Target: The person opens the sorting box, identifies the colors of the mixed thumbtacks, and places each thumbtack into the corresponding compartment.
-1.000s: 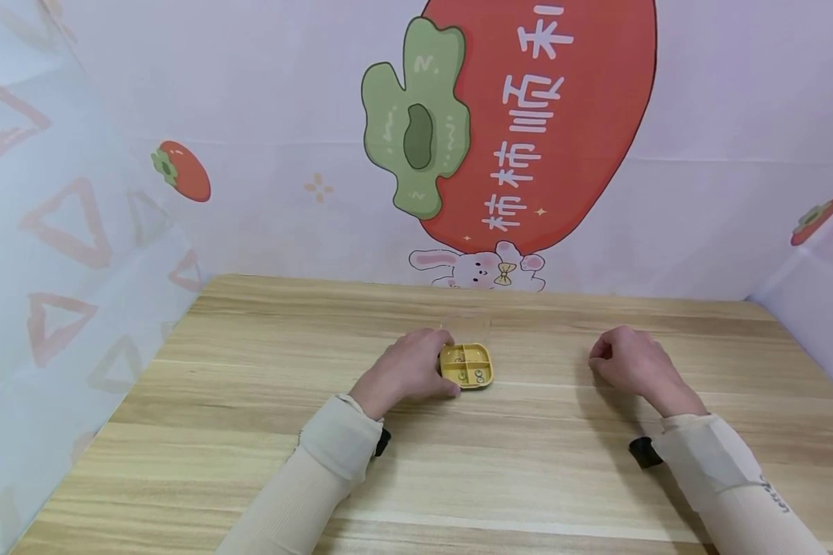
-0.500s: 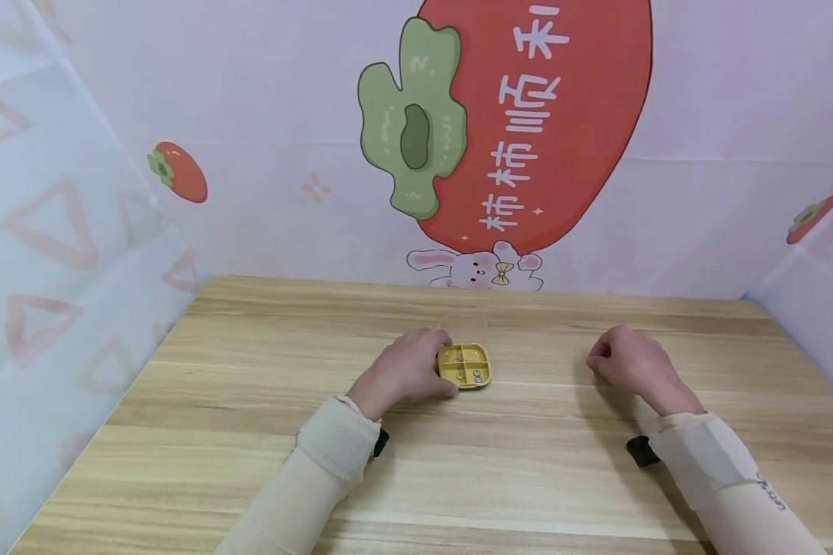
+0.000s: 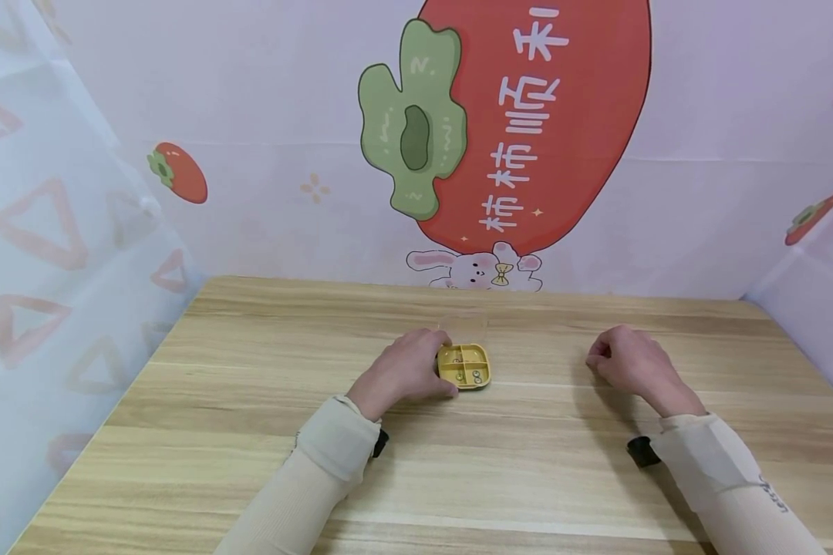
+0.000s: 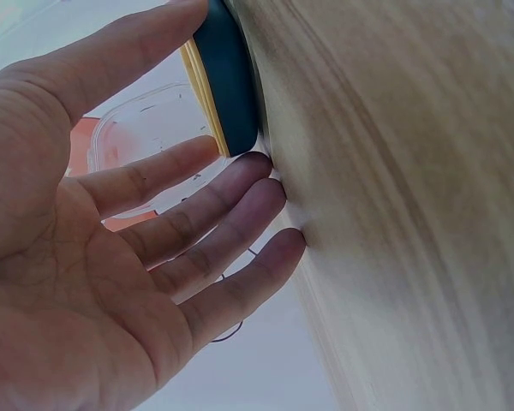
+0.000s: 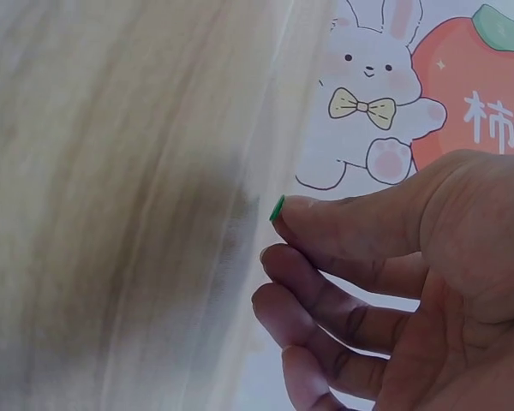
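A small pill box [image 3: 464, 366] lies on the table, with a yellow divided tray, a dark teal base [image 4: 231, 86] and a clear lid [image 3: 463, 326] standing open at the back. Small round pieces [image 3: 477, 376] lie in some of its compartments, too small to tell their kind. My left hand [image 3: 409, 365] holds the box by its left side between thumb and index finger; the other fingertips touch the table. Well to the right, my right hand [image 3: 635, 362] pinches a thin green round piece [image 5: 277, 208] between thumb and index finger, just above the table; its kind is unclear.
The wooden table [image 3: 527, 470] ends at a printed cloth backdrop [image 3: 284, 223], with cloth walls at both sides. A black wrist piece [image 3: 643, 452] sits below the right cuff.
The view has shifted very slightly. Both hands and the pill box have stayed where they were.
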Demonstrator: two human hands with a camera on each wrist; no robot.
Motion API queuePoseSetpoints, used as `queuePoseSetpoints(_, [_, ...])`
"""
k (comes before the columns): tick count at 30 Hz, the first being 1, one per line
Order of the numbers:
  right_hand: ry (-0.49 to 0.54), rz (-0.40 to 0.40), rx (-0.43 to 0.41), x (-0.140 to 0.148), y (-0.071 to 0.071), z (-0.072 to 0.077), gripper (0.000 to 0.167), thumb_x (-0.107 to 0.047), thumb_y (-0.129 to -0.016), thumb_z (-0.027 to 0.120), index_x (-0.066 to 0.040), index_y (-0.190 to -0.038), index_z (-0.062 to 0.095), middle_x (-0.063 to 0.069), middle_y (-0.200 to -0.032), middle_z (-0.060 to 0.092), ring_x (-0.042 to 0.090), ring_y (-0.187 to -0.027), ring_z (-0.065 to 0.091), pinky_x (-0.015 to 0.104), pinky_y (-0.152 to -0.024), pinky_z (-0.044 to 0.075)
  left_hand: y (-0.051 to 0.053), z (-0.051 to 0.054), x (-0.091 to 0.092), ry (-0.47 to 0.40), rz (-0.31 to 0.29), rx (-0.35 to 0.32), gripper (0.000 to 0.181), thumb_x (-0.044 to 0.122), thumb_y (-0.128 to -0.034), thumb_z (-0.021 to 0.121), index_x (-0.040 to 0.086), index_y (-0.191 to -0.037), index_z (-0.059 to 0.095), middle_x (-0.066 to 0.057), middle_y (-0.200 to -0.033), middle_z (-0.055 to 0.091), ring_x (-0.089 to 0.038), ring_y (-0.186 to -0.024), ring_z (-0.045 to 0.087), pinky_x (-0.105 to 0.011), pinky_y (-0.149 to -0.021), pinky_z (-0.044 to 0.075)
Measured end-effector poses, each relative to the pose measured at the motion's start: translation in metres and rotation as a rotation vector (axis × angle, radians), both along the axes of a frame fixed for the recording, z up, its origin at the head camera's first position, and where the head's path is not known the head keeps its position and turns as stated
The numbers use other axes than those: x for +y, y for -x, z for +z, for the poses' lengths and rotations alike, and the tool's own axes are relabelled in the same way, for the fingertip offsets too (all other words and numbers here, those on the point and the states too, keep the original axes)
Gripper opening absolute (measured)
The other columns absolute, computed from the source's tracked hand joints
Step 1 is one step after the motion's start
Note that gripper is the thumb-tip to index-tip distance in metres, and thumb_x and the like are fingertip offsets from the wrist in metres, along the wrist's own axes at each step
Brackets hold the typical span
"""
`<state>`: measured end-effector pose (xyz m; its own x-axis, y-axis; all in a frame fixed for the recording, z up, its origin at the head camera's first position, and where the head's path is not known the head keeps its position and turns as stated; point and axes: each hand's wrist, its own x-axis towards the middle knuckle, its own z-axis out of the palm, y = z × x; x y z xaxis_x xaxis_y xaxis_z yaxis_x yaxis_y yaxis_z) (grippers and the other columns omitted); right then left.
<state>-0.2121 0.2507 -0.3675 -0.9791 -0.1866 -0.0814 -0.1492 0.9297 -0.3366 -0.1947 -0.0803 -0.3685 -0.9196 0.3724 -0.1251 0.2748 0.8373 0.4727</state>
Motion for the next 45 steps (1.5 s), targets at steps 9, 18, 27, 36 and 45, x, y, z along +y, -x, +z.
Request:
queuePoseSetpoints(9, [0.023,0.028,0.021,-0.003,-0.003,0.004,0.008,-0.01,-0.09,0.07,-0.006,-0.084,0.072,0.003,-0.078,0.065,0.02,-0.07,0.055,0.036,-0.061,0.044,-0.001,-0.001,0.0,-0.008,0.006,-0.01,0.068,0.031,-0.0776,0.09,0.005,-0.133,0.061,-0.006,-0.116,0.064,-0.021,-0.096,0.056,-0.04,-0.089,0.049])
queuePoseSetpoints(18, [0.042,0.062,0.061,-0.008,-0.002,0.015,0.008,-0.006,-0.084,0.065,-0.005,-0.083,0.073,0.001,-0.078,0.066,0.02,-0.07,0.058,0.038,-0.063,0.047,-0.001,0.001,0.0,-0.008,0.002,-0.002,0.067,0.03,-0.0775,0.09,0.004,-0.132,0.061,-0.007,-0.115,0.064,-0.022,-0.096,0.056,-0.04,-0.088,0.049])
queuePoseSetpoints(27, [0.043,0.058,0.089,-0.02,-0.003,0.028,0.008,-0.012,-0.091,0.069,-0.006,-0.089,0.074,-0.001,-0.08,0.067,0.019,-0.073,0.058,0.037,-0.068,0.046,-0.001,0.001,-0.001,-0.001,0.008,-0.003,0.068,0.03,-0.078,0.09,0.004,-0.134,0.06,-0.007,-0.118,0.064,-0.022,-0.098,0.056,-0.041,-0.091,0.049])
queuePoseSetpoints(36, [0.046,0.093,0.12,-0.036,-0.006,0.032,0.007,-0.012,-0.09,0.071,-0.008,-0.086,0.074,-0.004,-0.077,0.066,0.017,-0.072,0.057,0.037,-0.07,0.045,-0.001,0.001,0.0,0.003,0.009,-0.007,0.069,0.031,-0.0782,0.09,0.005,-0.134,0.06,-0.007,-0.119,0.064,-0.022,-0.097,0.057,-0.042,-0.091,0.049])
queuePoseSetpoints(45, [0.038,0.141,0.151,-0.06,-0.01,0.029,0.008,-0.009,-0.088,0.072,-0.009,-0.081,0.073,-0.003,-0.074,0.064,0.017,-0.07,0.056,0.038,-0.068,0.047,-0.002,0.001,-0.001,-0.002,0.004,-0.002,0.068,0.031,-0.0776,0.09,0.005,-0.133,0.061,-0.008,-0.119,0.064,-0.022,-0.096,0.057,-0.041,-0.089,0.05])
